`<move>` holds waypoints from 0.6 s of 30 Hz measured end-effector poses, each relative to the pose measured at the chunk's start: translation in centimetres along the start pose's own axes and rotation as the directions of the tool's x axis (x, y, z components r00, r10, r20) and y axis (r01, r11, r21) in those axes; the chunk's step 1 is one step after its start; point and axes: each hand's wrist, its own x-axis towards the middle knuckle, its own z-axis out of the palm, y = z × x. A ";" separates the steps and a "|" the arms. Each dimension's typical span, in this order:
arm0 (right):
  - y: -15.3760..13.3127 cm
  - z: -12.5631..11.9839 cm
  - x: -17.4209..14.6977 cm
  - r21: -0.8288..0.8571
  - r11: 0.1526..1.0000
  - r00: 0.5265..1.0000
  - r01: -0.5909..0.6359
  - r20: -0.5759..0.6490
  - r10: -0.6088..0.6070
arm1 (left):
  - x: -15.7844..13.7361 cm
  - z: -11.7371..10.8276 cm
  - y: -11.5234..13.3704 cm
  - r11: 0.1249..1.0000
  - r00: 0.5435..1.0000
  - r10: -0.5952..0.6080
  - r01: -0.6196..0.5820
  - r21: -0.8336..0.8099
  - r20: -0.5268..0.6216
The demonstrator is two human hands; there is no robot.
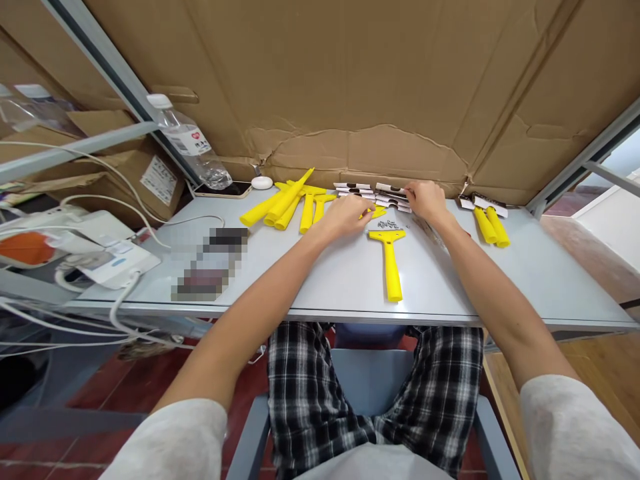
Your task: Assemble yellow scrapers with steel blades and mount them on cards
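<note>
My right hand (426,199) is at the back of the desk, its thumb and fingers pinching the end of a flat white-and-black piece (391,191) at the top of a stack. My left hand (346,216) hovers with curled fingers beside some small yellow pieces (379,211); anything in its fingertips is too small to make out. Between my forearms lies a yellow scraper handle (392,270), its wide end pointing away from me. Just beyond it is a small pile of screws (393,225). Another stack of white-and-black pieces (354,189) sits behind my left hand.
Several yellow handles (287,203) are heaped at the back left. Two yellow scrapers (491,225) with white-and-black heads rest at the right. A phone (225,190), a plastic bottle (193,143), a white case (262,182) and cables line the left. Cardboard (350,80) walls the back.
</note>
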 end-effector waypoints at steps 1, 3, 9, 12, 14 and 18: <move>0.1 -0.4 -0.7 0.010 1.000 0.999 0.012 -0.046 -0.012 | 0.0 -0.1 0.1 0.998 1.000 -0.019 0.017 -0.062 -0.024; 0.1 -1.1 -2.4 0.038 0.998 0.989 0.052 -0.137 -0.046 | 0.1 -0.3 0.7 0.946 0.988 -0.142 0.118 -0.301 -0.059; -0.1 -0.1 -7.3 0.148 0.948 0.932 0.282 -0.279 -0.233 | 0.2 -0.7 2.6 0.332 0.873 -0.422 0.399 -0.855 0.244; 0.1 1.4 -8.6 0.212 0.902 0.910 0.376 -0.270 -0.316 | 0.1 -0.4 2.9 0.251 0.848 -0.446 0.426 -0.869 0.287; 0.3 2.1 -9.0 0.287 0.866 0.902 0.409 -0.273 -0.335 | 0.0 0.0 2.9 0.239 0.833 -0.470 0.437 -0.867 0.290; 1.0 2.4 -8.7 0.512 0.772 0.923 0.375 -0.279 -0.263 | -0.3 0.4 2.7 0.253 0.848 -0.456 0.415 -0.874 0.270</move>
